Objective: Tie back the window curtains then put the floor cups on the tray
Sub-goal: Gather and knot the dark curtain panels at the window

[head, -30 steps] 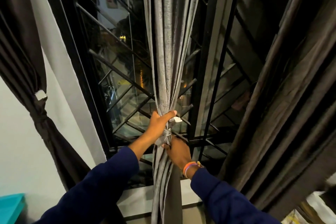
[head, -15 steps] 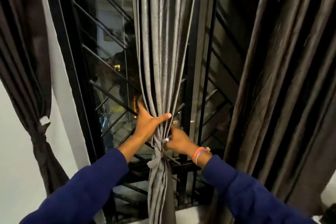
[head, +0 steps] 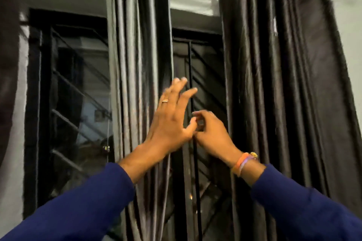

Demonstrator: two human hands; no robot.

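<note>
The head view looks up at the window. A grey curtain [head: 135,64] hangs in gathered folds down the middle; its tie is out of frame. My left hand [head: 170,121] is raised in front of the curtain's right edge, fingers straight and spread, holding nothing. My right hand [head: 213,133] is just to its right, before the window gap, with fingers curled and nothing plainly seen in them. A darker curtain [head: 274,84] hangs loose on the right. No cups or tray are in view.
The black window grille [head: 78,103] shows behind glass on the left and in the gap between the curtains. Another dark curtain [head: 7,55] edges the far left. A pale wall [head: 348,25] lies beyond the right curtain.
Both hands have let go of the tied grey curtain and risen. The view has swung upward, so the tie has dropped out of frame. My left hand has opened.
</note>
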